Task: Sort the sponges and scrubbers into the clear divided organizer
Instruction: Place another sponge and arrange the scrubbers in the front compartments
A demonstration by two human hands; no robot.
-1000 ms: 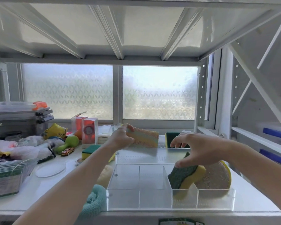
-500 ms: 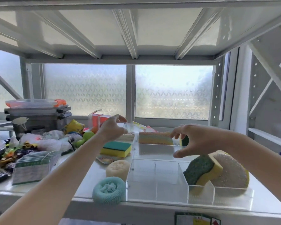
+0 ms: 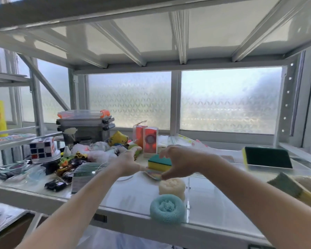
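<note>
Two hands: left hand (image 3: 127, 163) and right hand (image 3: 176, 161) have swung away from the organizer to the loose pile; a second ago both worked over its compartments.
Left fingers: spread, empty, reaching toward the clutter at the shelf's back.
Right fingers: curled open around the green-and-yellow sponge (image 3: 159, 162), not yet closed on it.
Organizer (image 3: 223, 191): at the shelf's right end, already holding a dark-green sponge (image 3: 267, 157) at its back.
Still loose: cream scrubber (image 3: 171, 186) and teal scrubber (image 3: 167, 207) at the shelf's front edge, just beside the organizer's left wall.
Meaning: one placement looks finished; the next pick is probably starting.
</note>
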